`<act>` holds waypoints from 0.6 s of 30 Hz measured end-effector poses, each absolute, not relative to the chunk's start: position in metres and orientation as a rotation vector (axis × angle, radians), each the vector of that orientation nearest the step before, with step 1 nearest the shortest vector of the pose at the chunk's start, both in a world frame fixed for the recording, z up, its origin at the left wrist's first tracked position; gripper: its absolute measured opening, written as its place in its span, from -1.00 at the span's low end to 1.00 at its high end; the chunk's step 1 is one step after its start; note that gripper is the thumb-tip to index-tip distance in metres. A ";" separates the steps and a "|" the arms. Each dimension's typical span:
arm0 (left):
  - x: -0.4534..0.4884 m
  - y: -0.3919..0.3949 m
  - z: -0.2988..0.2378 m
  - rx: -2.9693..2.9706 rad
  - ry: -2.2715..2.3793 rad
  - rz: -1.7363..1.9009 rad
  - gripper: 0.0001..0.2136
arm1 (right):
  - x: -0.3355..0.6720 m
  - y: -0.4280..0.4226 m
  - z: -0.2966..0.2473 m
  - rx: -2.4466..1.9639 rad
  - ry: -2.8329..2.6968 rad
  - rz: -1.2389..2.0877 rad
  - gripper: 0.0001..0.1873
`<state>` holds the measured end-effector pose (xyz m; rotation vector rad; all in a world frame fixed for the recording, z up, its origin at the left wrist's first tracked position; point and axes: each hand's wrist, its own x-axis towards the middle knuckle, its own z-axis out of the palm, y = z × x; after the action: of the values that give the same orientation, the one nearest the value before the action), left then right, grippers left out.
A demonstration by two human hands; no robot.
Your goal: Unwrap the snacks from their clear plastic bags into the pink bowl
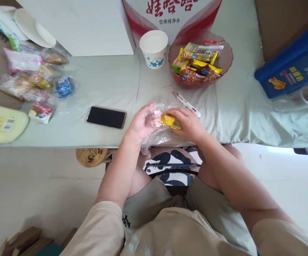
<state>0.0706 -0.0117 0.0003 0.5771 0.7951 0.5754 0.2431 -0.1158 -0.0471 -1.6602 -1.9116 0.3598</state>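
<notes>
Yellow packet (171, 121) rests in right hand (190, 123), grip curled, left hand (141, 123) clutching clear plastic (159, 136), over green cloth (108, 83) (tiled floor (63, 171) below).

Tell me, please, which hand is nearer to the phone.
Left. The left hand is just right of the phone; the right hand is farther right, on the yellow packet.

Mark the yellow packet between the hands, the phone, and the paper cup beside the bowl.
Yellow packet (171, 121), head view: middle of wrapper.
Phone (106, 117), head view: dark screen.
Paper cup (154, 57), head view: outer wall.
</notes>
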 end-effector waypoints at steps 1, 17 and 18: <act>0.069 -0.011 0.002 0.548 0.787 0.588 -0.67 | 0.244 -0.114 -0.048 -1.631 -1.872 0.408 -0.51; 0.064 0.003 -0.004 0.469 0.798 0.750 -0.66 | 0.264 -0.143 -0.048 -1.430 -0.871 0.324 -0.71; 0.063 0.004 -0.004 0.480 0.806 0.759 -0.67 | 0.271 -0.144 -0.044 -1.442 -0.838 0.172 -0.76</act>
<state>0.0631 0.0038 -0.0039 0.4800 0.8060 0.7591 0.2709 -0.1441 -0.0439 -1.4422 -0.8383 0.1719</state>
